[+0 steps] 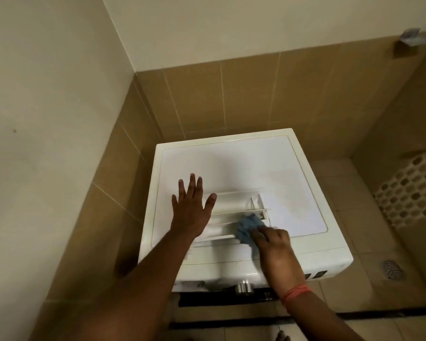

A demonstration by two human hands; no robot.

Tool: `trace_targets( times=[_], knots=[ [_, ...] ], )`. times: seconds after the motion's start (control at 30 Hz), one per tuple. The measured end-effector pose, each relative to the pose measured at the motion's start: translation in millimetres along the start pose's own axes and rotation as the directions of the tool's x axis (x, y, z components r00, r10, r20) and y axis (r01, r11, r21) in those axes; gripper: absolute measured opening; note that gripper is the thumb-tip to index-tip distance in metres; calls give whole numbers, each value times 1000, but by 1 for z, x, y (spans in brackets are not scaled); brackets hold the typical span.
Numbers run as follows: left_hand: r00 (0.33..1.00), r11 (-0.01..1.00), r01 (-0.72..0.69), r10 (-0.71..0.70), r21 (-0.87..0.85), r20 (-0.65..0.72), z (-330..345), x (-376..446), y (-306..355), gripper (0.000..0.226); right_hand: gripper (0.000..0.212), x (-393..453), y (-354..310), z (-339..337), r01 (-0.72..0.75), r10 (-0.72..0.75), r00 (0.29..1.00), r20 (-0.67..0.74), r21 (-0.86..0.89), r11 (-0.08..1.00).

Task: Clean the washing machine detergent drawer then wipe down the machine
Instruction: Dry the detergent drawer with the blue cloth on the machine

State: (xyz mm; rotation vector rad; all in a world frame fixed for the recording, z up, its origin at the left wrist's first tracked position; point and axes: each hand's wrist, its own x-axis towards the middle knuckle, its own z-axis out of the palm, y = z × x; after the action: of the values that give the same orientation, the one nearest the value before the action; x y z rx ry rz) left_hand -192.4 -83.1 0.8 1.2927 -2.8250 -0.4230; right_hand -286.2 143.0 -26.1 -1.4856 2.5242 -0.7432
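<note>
The white detergent drawer (234, 205) lies flat on top of the white washing machine (251, 163), near its front left. My left hand (191, 207) rests on the drawer's left end with the fingers spread and straight, holding it down. My right hand (272, 244) grips a crumpled blue cloth (247, 227) and presses it against the drawer's right front part. The cloth hides part of the compartments.
The machine stands in a corner of tan tiled walls. A silver dial (244, 287) and dark control panel sit on its front. A white perforated basket (413, 195) stands at the right, and a floor drain (391, 269) lies beside the machine.
</note>
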Motion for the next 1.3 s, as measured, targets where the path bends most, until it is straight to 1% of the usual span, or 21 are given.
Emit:
trace_targets(
  times=[0.07,0.1,0.17,0.27,0.37,0.4,0.43,0.47,0.53,0.57,0.6,0.63,0.7,0.8,0.9,0.97,1.07,1.13,1.17,1.23,1.3],
  knots=[
    [1000,999,3,-3,-40,6,-1,1,-2,82,62,-1,-10,6,-53,51,996,-76,-23,998],
    [1000,998,3,-3,-57,9,-1,1,-3,81,64,0,-25,14,-43,42,994,-101,-12,999],
    [1000,994,4,-2,-107,16,0,-1,-5,79,67,4,-61,34,28,-25,996,-81,38,999],
    [1000,988,-9,11,-151,12,-1,-2,-11,78,61,11,-107,62,107,-105,994,-24,105,989],
    [999,984,-39,39,-173,-5,-1,-1,-15,78,61,12,-97,57,120,-117,992,-56,59,991],
    [999,983,-50,49,-177,-9,-1,0,-16,79,60,8,-83,51,88,-85,993,-77,40,995],
    [998,982,-61,60,-176,-10,-1,0,-17,80,58,4,-66,44,22,-19,993,-116,23,999],
    [997,983,-71,69,-172,-15,0,0,-17,80,56,1,-47,36,-71,73,984,-164,16,997],
    [997,982,-79,77,-171,-19,1,-1,-17,80,55,-1,-18,23,-253,253,938,-239,29,967],
    [997,982,-78,76,-173,-19,1,-2,-17,80,54,1,-15,21,-309,307,918,-253,31,951],
    [997,983,-79,76,-167,-20,2,-3,-17,80,52,5,-19,24,-324,317,912,-259,19,946],
    [997,984,-79,77,-157,-19,2,-3,-17,80,49,9,-30,29,-296,284,923,-259,-8,955],
    [997,988,-76,75,-137,-17,3,-4,-17,80,42,15,-62,46,-184,174,964,-202,-30,982],
    [998,993,-65,64,-101,-16,4,0,-17,77,44,23,-107,64,-39,36,996,-81,-37,999],
    [998,998,-52,51,-44,-29,4,1,-19,78,50,26,-97,46,32,-37,999,-37,-125,992],
    [998,998,-54,53,-33,-41,4,0,-19,82,48,19,-59,26,15,-17,1000,-5,-198,980],
    [997,998,-58,56,-32,-59,3,1,-17,84,48,12,3,-3,-126,123,992,-28,-238,963],
    [997,999,-43,42,-19,-59,4,3,-16,81,49,13,11,-8,-177,177,984,-20,-239,955],
    [998,999,-36,35,-10,-53,5,3,-16,81,46,16,6,-5,-169,170,985,-15,-245,955],
    [999,1000,-28,27,-7,-40,6,3,-14,84,33,21,-13,6,-98,98,995,-10,-244,965],
    [999,999,-27,26,-29,-27,6,3,-11,88,34,30,-38,15,17,-10,999,39,-195,981]
  ],
)
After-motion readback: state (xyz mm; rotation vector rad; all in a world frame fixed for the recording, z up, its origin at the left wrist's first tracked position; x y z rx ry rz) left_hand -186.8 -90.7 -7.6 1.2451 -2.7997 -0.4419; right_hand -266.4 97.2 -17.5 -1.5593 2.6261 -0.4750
